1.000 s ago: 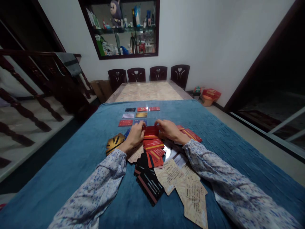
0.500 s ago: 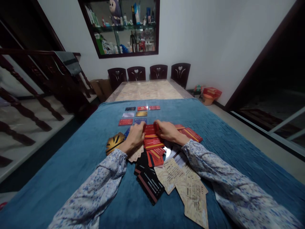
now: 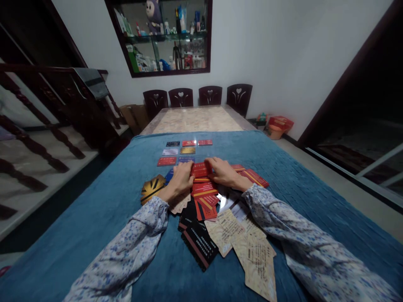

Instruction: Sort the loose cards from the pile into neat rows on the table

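My left hand (image 3: 180, 179) and my right hand (image 3: 222, 171) meet over a red card (image 3: 200, 170) at the far end of a loose heap of cards, each gripping one end of it with curled fingers. The heap spreads toward me: red cards (image 3: 204, 197), black cards (image 3: 199, 241) and beige printed cards (image 3: 252, 249). A gold and black card (image 3: 152, 187) lies just left of my left hand. Beyond my hands, several cards (image 3: 185, 150) lie face up in neat rows.
A blue cloth (image 3: 94, 218) covers the near part of a long table; bare marble top (image 3: 195, 119) shows beyond. Dark chairs (image 3: 210, 95) line the far end under a wall cabinet (image 3: 163, 37). A wooden stair railing (image 3: 47, 109) runs on the left.
Both hands stay on the red card; they have shifted very slightly over it. The view has barely moved.
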`<state>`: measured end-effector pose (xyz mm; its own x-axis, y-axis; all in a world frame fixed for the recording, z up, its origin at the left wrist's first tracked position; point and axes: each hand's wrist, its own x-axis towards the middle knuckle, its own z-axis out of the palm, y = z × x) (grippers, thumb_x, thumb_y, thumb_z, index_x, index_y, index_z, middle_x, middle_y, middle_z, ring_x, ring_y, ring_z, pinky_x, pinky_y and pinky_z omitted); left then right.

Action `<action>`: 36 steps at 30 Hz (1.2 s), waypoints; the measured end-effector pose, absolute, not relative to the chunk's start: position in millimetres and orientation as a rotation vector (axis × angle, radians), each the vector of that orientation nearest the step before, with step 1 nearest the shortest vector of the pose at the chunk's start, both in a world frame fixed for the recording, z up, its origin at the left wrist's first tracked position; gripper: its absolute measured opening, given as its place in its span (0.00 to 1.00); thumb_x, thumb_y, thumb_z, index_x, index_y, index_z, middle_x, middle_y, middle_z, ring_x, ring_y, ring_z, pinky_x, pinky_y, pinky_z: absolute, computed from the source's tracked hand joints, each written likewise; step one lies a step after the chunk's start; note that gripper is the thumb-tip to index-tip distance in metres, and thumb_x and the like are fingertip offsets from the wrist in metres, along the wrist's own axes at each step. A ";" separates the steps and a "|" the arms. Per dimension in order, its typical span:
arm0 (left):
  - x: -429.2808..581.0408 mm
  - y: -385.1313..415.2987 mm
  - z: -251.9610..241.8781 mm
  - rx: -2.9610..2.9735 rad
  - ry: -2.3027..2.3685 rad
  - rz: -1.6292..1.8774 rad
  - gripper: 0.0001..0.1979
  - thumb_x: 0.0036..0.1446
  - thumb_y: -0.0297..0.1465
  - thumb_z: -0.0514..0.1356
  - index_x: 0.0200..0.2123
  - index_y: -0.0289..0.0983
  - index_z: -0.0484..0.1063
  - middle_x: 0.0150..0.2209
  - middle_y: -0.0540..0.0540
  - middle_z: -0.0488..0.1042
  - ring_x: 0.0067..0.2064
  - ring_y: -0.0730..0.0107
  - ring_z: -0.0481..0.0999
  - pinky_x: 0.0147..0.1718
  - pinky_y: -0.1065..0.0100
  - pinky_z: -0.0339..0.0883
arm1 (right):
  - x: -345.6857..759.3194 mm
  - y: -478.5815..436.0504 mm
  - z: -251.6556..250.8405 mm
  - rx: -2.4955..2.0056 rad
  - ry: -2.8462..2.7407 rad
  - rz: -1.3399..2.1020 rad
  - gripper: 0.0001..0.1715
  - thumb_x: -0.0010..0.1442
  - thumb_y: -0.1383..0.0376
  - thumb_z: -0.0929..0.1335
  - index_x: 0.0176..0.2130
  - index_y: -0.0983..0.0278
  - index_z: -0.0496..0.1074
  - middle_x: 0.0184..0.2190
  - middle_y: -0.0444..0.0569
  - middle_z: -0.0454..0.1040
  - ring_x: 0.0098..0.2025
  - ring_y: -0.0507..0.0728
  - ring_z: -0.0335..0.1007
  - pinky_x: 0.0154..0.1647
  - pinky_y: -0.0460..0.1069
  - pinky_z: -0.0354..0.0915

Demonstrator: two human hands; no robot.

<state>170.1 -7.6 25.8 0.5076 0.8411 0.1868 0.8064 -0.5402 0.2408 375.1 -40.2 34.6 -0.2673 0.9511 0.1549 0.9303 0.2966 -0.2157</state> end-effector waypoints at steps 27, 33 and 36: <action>165.1 -5.6 41.6 2.687 1.487 0.310 0.21 0.58 0.24 0.57 0.56 0.36 0.68 0.57 0.34 0.72 0.60 0.47 0.66 0.57 0.49 0.59 | 382.9 -28.4 23.7 -1.603 -2.263 0.132 0.13 0.59 0.67 0.72 0.45 0.64 0.73 0.43 0.54 0.80 0.45 0.59 0.73 0.43 0.48 0.59; 161.4 -5.5 47.4 2.662 1.514 0.260 0.19 0.57 0.22 0.58 0.53 0.35 0.68 0.57 0.34 0.72 0.61 0.46 0.66 0.55 0.50 0.60 | 381.1 -26.4 25.8 -1.554 -2.301 0.140 0.11 0.60 0.66 0.72 0.43 0.65 0.73 0.42 0.52 0.80 0.44 0.58 0.71 0.43 0.48 0.59; 155.1 -2.6 49.6 2.656 1.504 0.212 0.19 0.57 0.22 0.57 0.52 0.35 0.69 0.55 0.34 0.73 0.60 0.46 0.67 0.55 0.49 0.60 | 376.5 -23.6 30.1 -1.553 -2.351 0.136 0.10 0.61 0.65 0.73 0.43 0.65 0.73 0.42 0.53 0.79 0.44 0.58 0.71 0.44 0.49 0.60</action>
